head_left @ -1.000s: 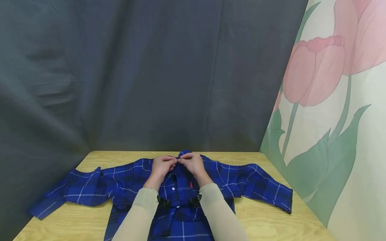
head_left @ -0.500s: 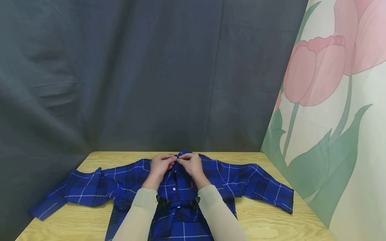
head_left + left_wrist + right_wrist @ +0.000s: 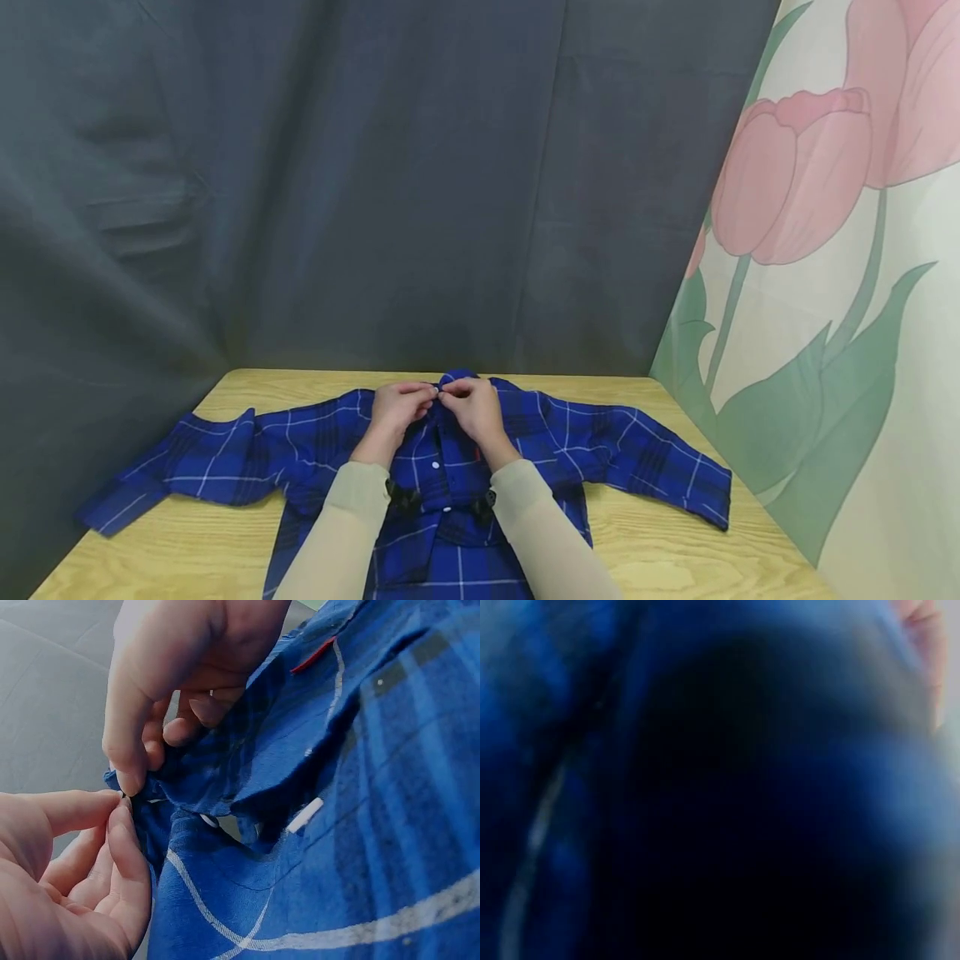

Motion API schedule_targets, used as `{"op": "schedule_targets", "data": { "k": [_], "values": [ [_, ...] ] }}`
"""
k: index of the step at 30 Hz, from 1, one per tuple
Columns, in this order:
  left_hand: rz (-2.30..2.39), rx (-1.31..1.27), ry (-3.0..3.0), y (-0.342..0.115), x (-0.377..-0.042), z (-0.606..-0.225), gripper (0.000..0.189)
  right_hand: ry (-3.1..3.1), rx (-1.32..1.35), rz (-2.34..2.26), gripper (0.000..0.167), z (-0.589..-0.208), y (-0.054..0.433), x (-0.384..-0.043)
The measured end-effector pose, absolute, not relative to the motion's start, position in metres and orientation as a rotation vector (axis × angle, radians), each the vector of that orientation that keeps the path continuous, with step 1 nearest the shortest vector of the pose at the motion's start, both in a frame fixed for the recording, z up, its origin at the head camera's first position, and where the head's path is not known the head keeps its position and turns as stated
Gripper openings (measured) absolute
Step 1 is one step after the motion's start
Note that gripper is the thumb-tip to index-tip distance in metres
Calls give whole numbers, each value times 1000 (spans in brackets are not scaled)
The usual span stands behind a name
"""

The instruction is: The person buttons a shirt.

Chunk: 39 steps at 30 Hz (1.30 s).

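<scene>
A blue plaid long-sleeved shirt [image 3: 330,442] lies front up with its sleeves spread. At its collar my left hand [image 3: 393,414] pinches the front edge between thumb and forefinger; a small white spot like a button shows at the fingertips. Right beside it, my right hand [image 3: 476,412] pinches the cloth of the other front edge, the fingertips of both hands meeting. A white button [image 3: 436,465] shows lower on the front, and another [image 3: 447,508] below that. In the left wrist view the shirt front gapes below the fingers. Blurred dark cloth [image 3: 780,787] fills most of the right wrist view.
The shirt lies on a light wooden table [image 3: 660,554], its collar near the far edge. Behind stands a dark grey curtain [image 3: 405,183]; a wall with painted tulips [image 3: 810,183] is at the right. A red tag [image 3: 313,655] sits on the shirt's chest.
Both hands stay at the collar with small fingertip movements; the white spot between them shifts slightly. The head view has tilted and turned a little. The shirt keeps its place.
</scene>
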<state>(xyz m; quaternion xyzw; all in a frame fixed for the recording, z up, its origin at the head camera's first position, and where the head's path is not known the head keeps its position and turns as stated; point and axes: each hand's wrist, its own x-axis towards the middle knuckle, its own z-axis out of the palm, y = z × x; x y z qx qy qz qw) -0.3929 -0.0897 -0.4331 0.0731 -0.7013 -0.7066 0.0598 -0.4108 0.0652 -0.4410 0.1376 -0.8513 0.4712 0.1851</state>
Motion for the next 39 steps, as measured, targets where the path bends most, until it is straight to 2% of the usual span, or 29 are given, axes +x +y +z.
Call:
{"op": "schedule_targets", "data": {
  "k": [7, 30, 39],
  "values": [
    [-2100, 234, -2142, -85, -394, -435, 21, -2421, 361, 1304, 10, -436, 64, -407],
    [-2275, 258, -1949, -83, -400, -435, 25, -2382, 377, 1653, 16, -433, 69, -411],
    [-2206, 216, -2017, -83, -397, -429, 30, -2362, 279, 1997, 24, -436, 79, -414]
  ]
}}
